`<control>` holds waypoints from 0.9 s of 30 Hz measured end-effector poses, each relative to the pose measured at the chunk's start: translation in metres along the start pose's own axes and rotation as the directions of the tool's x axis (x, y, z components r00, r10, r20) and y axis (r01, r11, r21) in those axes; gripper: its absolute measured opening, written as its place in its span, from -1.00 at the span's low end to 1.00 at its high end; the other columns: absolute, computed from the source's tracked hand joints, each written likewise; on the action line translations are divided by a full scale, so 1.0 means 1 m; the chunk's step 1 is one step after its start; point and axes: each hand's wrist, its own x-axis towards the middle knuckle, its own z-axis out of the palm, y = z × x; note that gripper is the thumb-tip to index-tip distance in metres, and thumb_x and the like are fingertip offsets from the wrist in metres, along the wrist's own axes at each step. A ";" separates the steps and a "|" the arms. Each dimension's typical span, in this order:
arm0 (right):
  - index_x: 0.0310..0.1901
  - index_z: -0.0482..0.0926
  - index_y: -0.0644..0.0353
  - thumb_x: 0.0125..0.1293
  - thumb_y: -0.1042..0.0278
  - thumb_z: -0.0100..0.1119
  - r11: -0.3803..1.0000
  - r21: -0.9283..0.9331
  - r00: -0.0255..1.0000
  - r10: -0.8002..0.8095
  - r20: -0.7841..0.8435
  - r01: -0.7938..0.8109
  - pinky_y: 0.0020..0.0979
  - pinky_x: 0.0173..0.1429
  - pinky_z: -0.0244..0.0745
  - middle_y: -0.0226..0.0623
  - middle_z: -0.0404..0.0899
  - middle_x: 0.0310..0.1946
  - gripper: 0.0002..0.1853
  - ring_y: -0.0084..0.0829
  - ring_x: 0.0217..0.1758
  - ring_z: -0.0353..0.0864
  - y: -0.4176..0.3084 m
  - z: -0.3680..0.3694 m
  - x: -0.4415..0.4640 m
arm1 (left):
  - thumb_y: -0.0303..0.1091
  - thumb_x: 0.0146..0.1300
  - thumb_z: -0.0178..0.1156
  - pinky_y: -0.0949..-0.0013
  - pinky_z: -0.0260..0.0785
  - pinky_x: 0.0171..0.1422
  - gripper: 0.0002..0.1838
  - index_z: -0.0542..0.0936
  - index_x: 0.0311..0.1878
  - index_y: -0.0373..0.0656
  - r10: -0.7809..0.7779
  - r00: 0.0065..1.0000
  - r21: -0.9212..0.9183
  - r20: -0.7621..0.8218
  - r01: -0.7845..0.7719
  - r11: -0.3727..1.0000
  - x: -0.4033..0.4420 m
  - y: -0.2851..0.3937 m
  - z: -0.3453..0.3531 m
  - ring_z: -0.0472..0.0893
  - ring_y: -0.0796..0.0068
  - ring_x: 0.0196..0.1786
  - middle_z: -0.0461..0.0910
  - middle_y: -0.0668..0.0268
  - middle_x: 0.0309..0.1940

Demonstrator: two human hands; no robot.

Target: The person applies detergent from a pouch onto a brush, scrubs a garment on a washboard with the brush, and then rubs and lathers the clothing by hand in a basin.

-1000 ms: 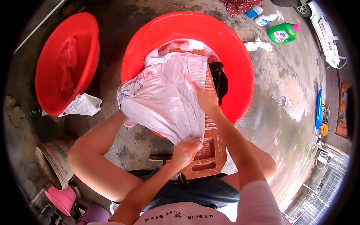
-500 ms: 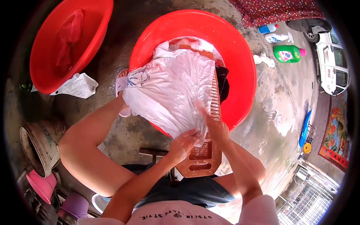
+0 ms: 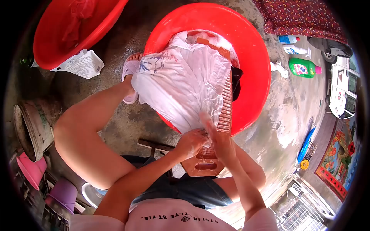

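A wet white shirt (image 3: pixel 185 81) with a blue and red print is spread over a brown washboard (image 3: pixel 226 107), hanging off its left side. The washboard leans from inside a large red basin (image 3: pixel 252 84) toward my lap. My left hand (image 3: pixel 191 143) is closed around the near end of the shirt, its fingers wrapped in the cloth. Beside it my right hand (image 3: pixel 221 144) lies along the shirt's near right edge, fingers stretched out and the palm turned inward. Suds (image 3: pixel 221 40) and a dark cloth (image 3: pixel 236 82) show in the basin.
A second red basin (image 3: pixel 96 34) with a reddish cloth stands tilted at upper left, a white packet (image 3: pixel 83 64) below it. Bottles, including a green detergent bottle (image 3: pixel 302 68), lie at right. An old bucket (image 3: pixel 32 129) stands at left. My slippered foot (image 3: pixel 130 73) is beside the basin.
The view has shifted, so the basin and shirt appear slightly higher and further right. My left hand's fingers have curled tighter into the shirt's near end. My right hand remains beside it.
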 end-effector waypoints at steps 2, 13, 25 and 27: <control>0.27 0.13 -0.26 0.21 0.47 -0.24 0.988 -0.046 0.984 0.152 0.092 -0.148 0.00 -0.21 0.41 0.08 0.52 -0.41 -0.43 0.07 -0.31 0.54 0.008 0.004 0.059 | -0.54 -0.12 0.13 0.33 0.23 0.23 -0.63 0.52 -0.13 -0.13 0.035 0.998 0.035 -0.059 -0.033 0.999 0.005 0.003 -0.001 0.45 0.34 0.09 0.50 0.26 -0.02; 0.25 0.18 -0.11 0.25 0.49 -0.17 0.996 -0.007 0.990 0.091 -0.112 -0.093 -0.05 -0.31 0.38 0.02 0.45 -0.11 -0.48 0.06 -0.31 0.51 0.022 0.011 -0.016 | -0.51 -0.08 0.13 0.31 0.19 0.26 -0.66 0.53 -0.13 -0.15 0.024 0.993 0.016 -0.115 -0.023 1.000 -0.003 -0.002 0.012 0.42 0.38 0.13 0.50 0.27 -0.01; 0.24 0.09 -0.51 0.29 0.19 -0.21 0.948 -0.064 0.950 0.307 -0.061 -0.311 -0.06 -0.07 0.41 0.02 0.51 -0.15 -0.51 0.04 -0.12 0.52 0.127 0.015 0.201 | -0.48 -0.05 0.11 0.33 0.35 0.06 -0.63 0.50 -0.08 -0.12 0.123 0.985 0.087 -0.121 -0.113 0.990 -0.003 -0.001 0.006 0.51 0.38 -0.03 0.52 0.30 -0.11; 0.22 0.19 -0.47 0.30 0.15 -0.18 0.949 0.114 0.955 0.297 -0.021 -0.293 -0.18 -0.03 0.41 0.01 0.48 -0.08 -0.56 -0.02 -0.06 0.51 0.128 0.001 0.197 | -0.46 -0.03 0.10 0.34 0.42 -0.09 -0.67 0.50 -0.10 -0.12 0.091 0.996 0.160 0.016 -0.093 0.983 -0.006 0.010 -0.004 0.55 0.40 -0.13 0.54 0.31 -0.20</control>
